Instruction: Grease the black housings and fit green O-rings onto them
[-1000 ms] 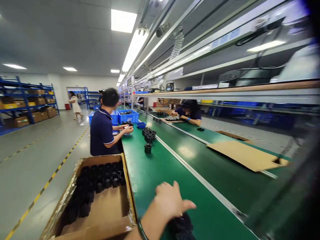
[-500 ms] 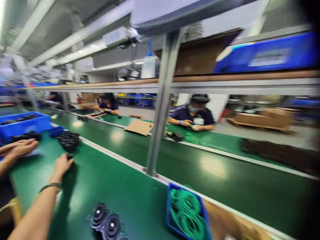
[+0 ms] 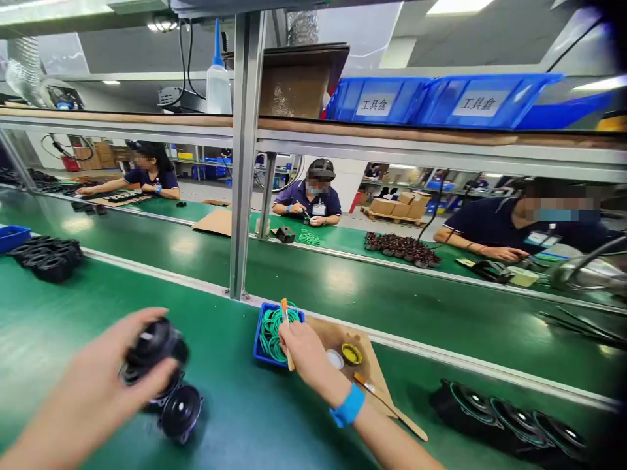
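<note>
My left hand [image 3: 105,378], slightly blurred, has its fingers around a black round housing [image 3: 157,346]. Just below it, more black round housings [image 3: 181,408] with pale centres lie on the green bench. My right hand [image 3: 306,352], with a blue wristband, grips a small paint brush [image 3: 285,316], its orange end upward and its wooden handle below. That hand is over the right side of a blue bin [image 3: 259,356] full of green rubber rings [image 3: 272,333]. A second brush [image 3: 372,388] lies on brown cardboard [image 3: 337,329], near a yellow-rimmed pot [image 3: 351,354] and a white round lid [image 3: 336,359].
At right lies a row of black housings [image 3: 509,418] with green rings. More black parts [image 3: 49,254] sit at left. A metal post [image 3: 240,163] rises behind the bench, beneath a shelf [image 3: 392,140] with blue boxes [image 3: 386,101]. Co-workers [image 3: 318,196] sit across.
The view has swung right. My right hand, with the brush, has come into view over the ring bin. My left hand is now at a black housing near the front of the bench.
</note>
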`<state>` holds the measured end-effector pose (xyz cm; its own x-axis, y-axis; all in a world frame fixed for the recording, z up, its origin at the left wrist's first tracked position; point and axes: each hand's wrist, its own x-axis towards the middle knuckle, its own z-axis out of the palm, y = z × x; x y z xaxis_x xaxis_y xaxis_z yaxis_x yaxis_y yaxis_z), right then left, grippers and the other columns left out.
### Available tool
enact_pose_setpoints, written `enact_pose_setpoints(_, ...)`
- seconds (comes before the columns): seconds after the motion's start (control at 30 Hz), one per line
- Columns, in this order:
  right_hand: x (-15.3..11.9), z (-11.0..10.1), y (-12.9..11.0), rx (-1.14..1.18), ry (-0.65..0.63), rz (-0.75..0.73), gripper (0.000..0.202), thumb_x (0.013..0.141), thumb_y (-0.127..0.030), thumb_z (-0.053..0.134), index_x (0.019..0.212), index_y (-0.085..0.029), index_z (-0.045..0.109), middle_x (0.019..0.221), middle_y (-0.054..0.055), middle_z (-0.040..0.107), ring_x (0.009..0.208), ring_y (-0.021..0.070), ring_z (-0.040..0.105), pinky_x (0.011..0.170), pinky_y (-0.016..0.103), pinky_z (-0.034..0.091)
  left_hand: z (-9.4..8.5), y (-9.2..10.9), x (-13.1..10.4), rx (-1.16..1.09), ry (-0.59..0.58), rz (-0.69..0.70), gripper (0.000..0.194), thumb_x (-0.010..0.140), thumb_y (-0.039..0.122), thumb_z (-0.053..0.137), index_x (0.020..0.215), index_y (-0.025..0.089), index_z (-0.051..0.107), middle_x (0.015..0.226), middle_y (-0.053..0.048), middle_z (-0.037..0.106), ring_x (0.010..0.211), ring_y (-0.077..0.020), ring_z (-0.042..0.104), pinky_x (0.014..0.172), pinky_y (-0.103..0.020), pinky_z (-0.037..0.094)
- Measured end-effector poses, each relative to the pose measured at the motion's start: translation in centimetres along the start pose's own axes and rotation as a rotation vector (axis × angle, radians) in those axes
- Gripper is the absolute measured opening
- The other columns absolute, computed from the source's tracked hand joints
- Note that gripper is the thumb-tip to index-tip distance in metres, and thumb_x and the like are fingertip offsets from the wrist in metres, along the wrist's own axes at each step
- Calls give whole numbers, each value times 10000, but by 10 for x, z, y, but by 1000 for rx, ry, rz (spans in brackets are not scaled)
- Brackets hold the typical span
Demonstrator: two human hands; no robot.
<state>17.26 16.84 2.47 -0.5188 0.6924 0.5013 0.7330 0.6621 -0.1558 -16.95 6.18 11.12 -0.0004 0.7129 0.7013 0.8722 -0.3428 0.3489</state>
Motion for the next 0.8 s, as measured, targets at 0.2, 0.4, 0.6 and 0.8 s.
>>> enact_pose_setpoints(0.2,-3,-8,0,149,31,29,238,859,-24,484,722,-213,445,655,12,567,610,175,509,596,284,352,112,126,-93,-136,-320,55,646,574,297,705,1207,243,593,927,-66,733,748,-252,747,651,-299,636)
enact_pose_setpoints(0.4,-37,-65,-26,455,21,172,242,918,-202,550,761,-239,369,761,10,659,640,144,588,585,240,447,148,135,-151,-230,-347,-257,755,581,356,795,1275,221,529,1102,-127,663,983,-332,697,768,-428,624)
enact_pose_setpoints(0.6,-72,-71,-67,854,-229,308,291,874,-221,637,740,-234,379,767,-4,697,647,142,613,611,238,465,126,120,-153,-488,-453,-176,869,665,360,842,1423,277,425,1303,-142,628,1133,-330,662,881,-442,602)
enact_pose_setpoints(0.8,-87,-62,-67,667,-168,243,194,933,-251,596,797,-233,459,920,38,719,807,184,671,713,288,510,118,114,-148,-468,-391,-102,831,723,523,786,1422,251,427,1290,-140,639,1137,-305,662,900,-415,602)
